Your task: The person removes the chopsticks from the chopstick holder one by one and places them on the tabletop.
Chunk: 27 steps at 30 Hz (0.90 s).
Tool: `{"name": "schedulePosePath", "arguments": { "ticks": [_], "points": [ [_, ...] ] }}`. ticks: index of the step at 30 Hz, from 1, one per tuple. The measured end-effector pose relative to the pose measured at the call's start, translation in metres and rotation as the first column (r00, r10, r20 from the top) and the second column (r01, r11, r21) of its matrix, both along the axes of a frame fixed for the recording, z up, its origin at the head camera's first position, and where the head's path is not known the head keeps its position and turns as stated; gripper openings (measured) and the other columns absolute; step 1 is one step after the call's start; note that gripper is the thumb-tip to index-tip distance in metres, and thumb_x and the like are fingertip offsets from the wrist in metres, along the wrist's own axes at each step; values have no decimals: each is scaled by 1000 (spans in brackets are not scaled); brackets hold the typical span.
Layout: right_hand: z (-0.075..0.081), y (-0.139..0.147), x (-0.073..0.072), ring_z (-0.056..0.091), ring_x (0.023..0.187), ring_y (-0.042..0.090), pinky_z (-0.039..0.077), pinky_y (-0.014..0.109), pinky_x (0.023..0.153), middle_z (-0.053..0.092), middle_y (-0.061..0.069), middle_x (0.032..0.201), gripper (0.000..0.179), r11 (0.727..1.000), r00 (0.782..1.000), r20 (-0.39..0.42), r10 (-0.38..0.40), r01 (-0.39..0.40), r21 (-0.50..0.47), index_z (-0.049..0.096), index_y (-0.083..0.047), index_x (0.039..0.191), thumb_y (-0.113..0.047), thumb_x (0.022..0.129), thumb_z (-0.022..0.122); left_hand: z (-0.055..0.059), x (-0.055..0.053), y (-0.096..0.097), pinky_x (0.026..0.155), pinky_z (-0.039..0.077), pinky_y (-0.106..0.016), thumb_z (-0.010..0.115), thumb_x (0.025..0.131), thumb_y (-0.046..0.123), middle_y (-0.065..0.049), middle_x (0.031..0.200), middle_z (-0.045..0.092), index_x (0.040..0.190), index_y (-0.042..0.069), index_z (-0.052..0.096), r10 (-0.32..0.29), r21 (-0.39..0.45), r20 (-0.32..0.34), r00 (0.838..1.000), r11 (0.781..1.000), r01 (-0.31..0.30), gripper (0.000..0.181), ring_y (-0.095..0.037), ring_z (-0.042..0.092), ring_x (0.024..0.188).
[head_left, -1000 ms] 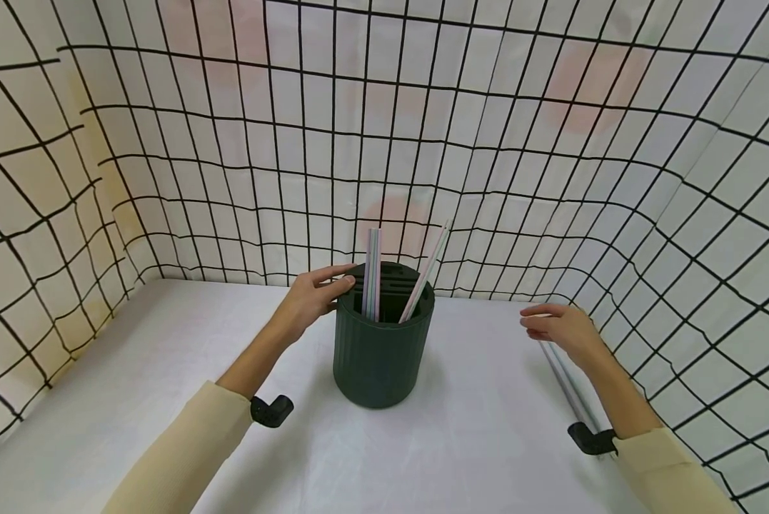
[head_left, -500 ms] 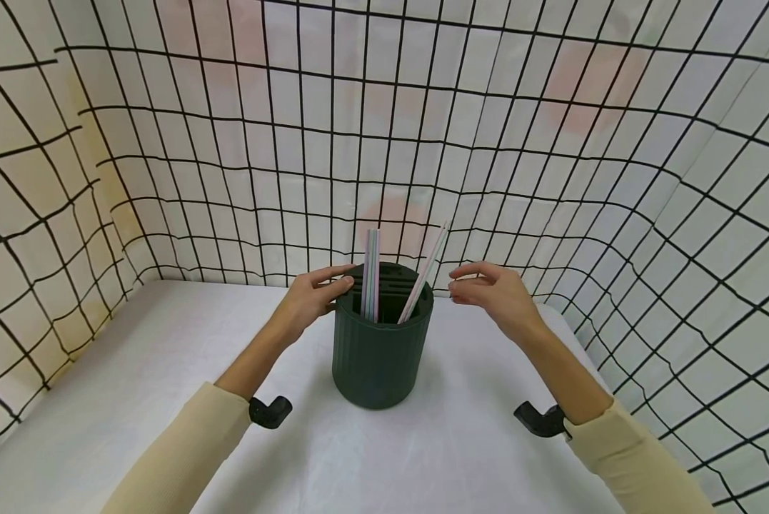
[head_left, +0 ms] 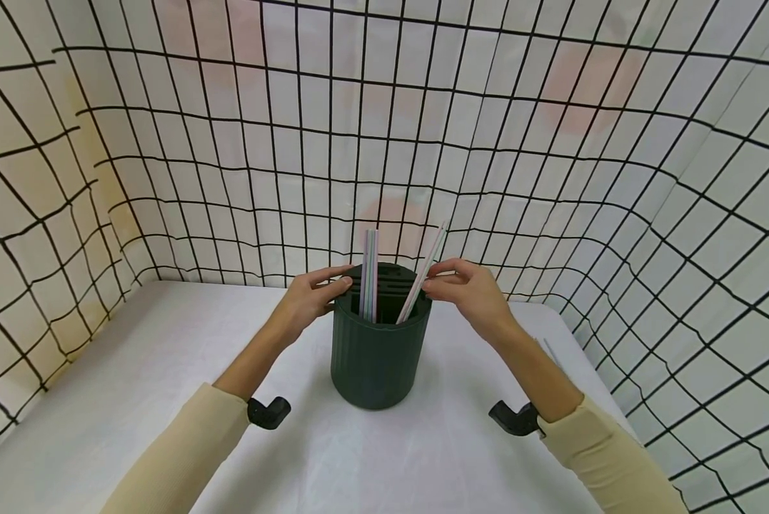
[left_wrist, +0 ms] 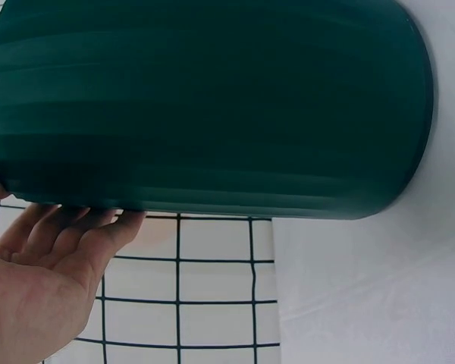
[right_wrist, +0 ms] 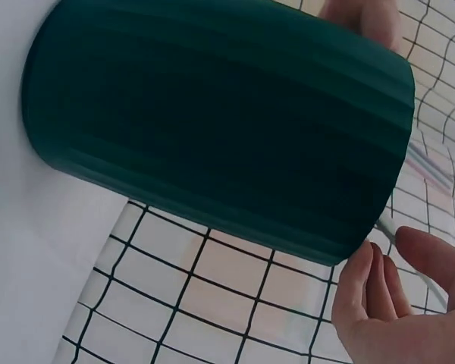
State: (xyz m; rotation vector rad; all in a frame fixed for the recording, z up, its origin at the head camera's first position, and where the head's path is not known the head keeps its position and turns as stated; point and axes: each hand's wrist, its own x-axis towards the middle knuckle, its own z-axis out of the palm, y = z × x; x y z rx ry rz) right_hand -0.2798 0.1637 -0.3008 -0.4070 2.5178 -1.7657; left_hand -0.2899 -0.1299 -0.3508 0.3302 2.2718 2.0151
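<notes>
A dark green ribbed utensil holder [head_left: 376,364] stands upright in the middle of the table, with a slotted part at its back. One bundle of pastel straws [head_left: 368,278] rises from its left side; other pale straws [head_left: 421,275] lean right in its opening. My left hand [head_left: 303,300] holds the holder's rim at the left, its fingertips against the outer wall in the left wrist view. My right hand [head_left: 470,293] is at the right rim, thumb and fingers slightly apart beside the leaning straws. Whether it touches them is unclear.
Black wire grid panels [head_left: 294,178] surround the table at the back and sides. More straws [head_left: 551,353] lie on the white tabletop [head_left: 185,343] at the right, partly hidden by the right forearm. Each wrist carries a black camera mount [head_left: 268,412].
My right hand has moved left from above the straws on the table to the holder's right rim. My left hand has stayed at the left rim.
</notes>
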Motion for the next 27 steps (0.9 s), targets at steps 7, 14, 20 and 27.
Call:
{"name": "schedulePosePath", "arguments": {
  "ticks": [7, 14, 20, 27],
  "points": [
    [-3, -7, 1, 63, 119, 27, 38, 57, 116, 78, 4, 103, 26, 999, 999, -28, -36, 37, 28, 68, -5, 112, -20, 92, 76, 1, 1, 0, 110, 49, -45, 64, 102, 32, -11, 144, 59, 145, 20, 59, 1, 1, -2, 1000, 1000, -1, 45, -26, 61, 129],
    [-6, -8, 2, 68, 109, 23, 40, 54, 115, 79, 3, 100, 23, 999, 998, -52, -44, 44, 0, 68, -3, 110, -17, 93, 75, 1, 1, 1, 111, 49, -45, 64, 102, 33, -10, 142, 61, 144, 22, 59, 2, -3, 2, 1000, 1000, -2, 44, -25, 61, 129],
    [-3, -9, 3, 72, 97, 21, 42, 55, 113, 78, 4, 98, 25, 997, 996, -58, -69, 68, -29, 66, -2, 110, -17, 92, 76, 1, 2, 1, 111, 48, -45, 64, 102, 33, -10, 143, 61, 144, 21, 59, 2, -2, 0, 1000, 1000, -2, 44, -25, 61, 130],
    [14, -7, 3, 76, 88, 23, 57, 42, 101, 78, 9, 100, 28, 994, 992, -94, -82, 75, -78, 64, -1, 113, -17, 93, 75, 0, 1, 0, 112, 48, -46, 63, 102, 33, -12, 144, 59, 146, 20, 58, -4, -5, -6, 1000, 1000, 4, 46, -26, 60, 131]
  ]
}}
